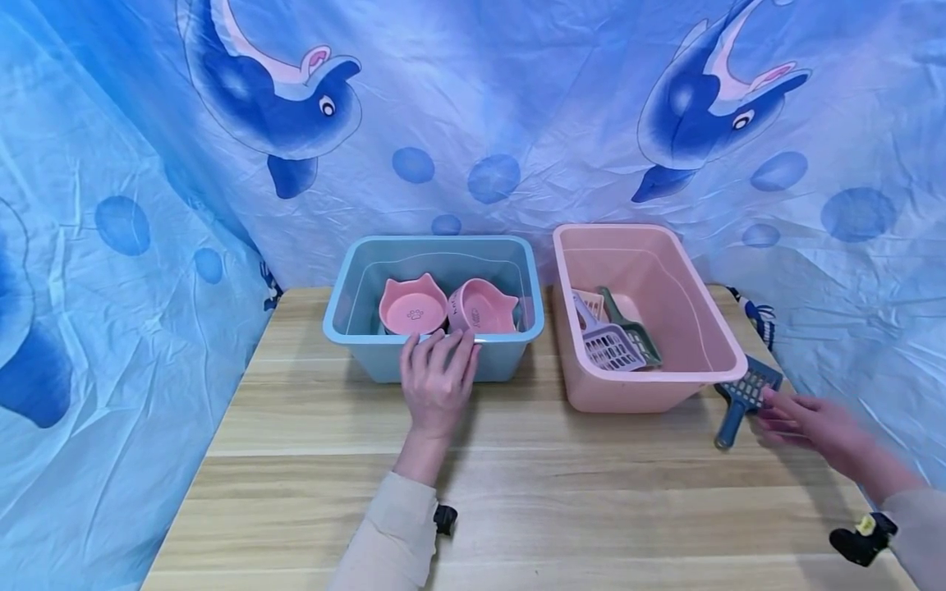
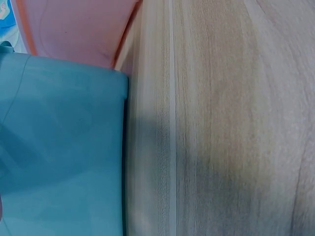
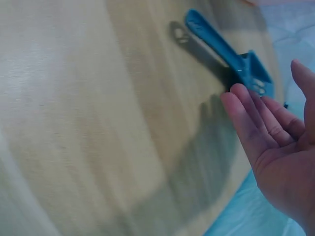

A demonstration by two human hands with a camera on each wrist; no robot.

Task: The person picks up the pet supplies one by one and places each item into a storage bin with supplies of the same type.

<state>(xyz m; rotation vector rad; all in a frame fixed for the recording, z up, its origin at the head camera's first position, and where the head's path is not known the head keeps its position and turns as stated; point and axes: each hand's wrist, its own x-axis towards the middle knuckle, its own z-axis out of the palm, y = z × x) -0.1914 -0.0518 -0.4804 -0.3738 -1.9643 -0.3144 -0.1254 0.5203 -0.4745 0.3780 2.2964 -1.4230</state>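
My left hand rests its fingertips on the near rim of a blue plastic bin. Inside that bin sit two pink cat-eared pet bowls, one upright and one tipped on its side. At the right, my right hand reaches beside a dark blue litter scoop with a slotted head. In the right wrist view its fingers are extended, fingertips right at the head of the scoop. The scoop lies by the near right corner of a pink bin, its handle toward me.
The pink bin holds a lilac litter scoop, a green scoop and a pale peach slotted piece. Both bins stand at the back of a wooden table. A blue dolphin-print curtain hangs behind and on both sides.
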